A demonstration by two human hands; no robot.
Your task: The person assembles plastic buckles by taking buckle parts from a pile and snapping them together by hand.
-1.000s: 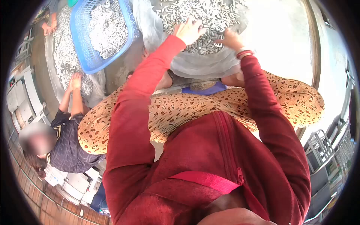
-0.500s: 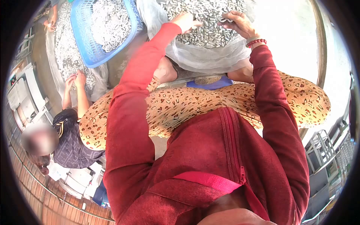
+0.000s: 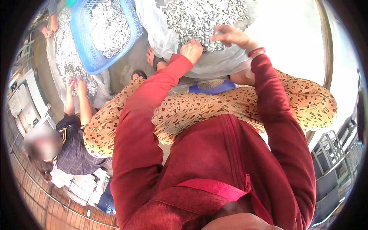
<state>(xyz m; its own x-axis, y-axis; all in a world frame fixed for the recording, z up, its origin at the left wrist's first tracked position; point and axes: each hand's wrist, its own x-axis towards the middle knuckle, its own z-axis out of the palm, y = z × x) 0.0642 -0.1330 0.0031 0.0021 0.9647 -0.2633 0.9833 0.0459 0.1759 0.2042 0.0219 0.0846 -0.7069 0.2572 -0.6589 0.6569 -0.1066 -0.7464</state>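
Note:
Small silvery metal pieces (image 3: 209, 17) lie heaped on a pale translucent sheet (image 3: 214, 64) in front of me. At the near left edge of the heap is my left hand (image 3: 191, 51), its fingers curled down against the pieces; anything between them is hidden. My right hand (image 3: 231, 36) hovers at the near right side of the heap, its fingers bent to the left and blurred, so their grip is unclear. A blue plastic basket (image 3: 90, 68) with whitish metal pieces (image 3: 109, 28) stands to the left of the heap.
Further left, another long heap (image 3: 67, 50) lies on sheeting. A co-worker in a dark shirt (image 3: 78, 151) has both hands at its near end. Another person's hands (image 3: 50, 30) are at the upper left. A blue object (image 3: 212, 89) lies between my feet.
My left hand has come nearer to me, down to the heap's near edge, and curled. My right hand has moved left and slightly nearer. The co-worker's hands have drawn apart.

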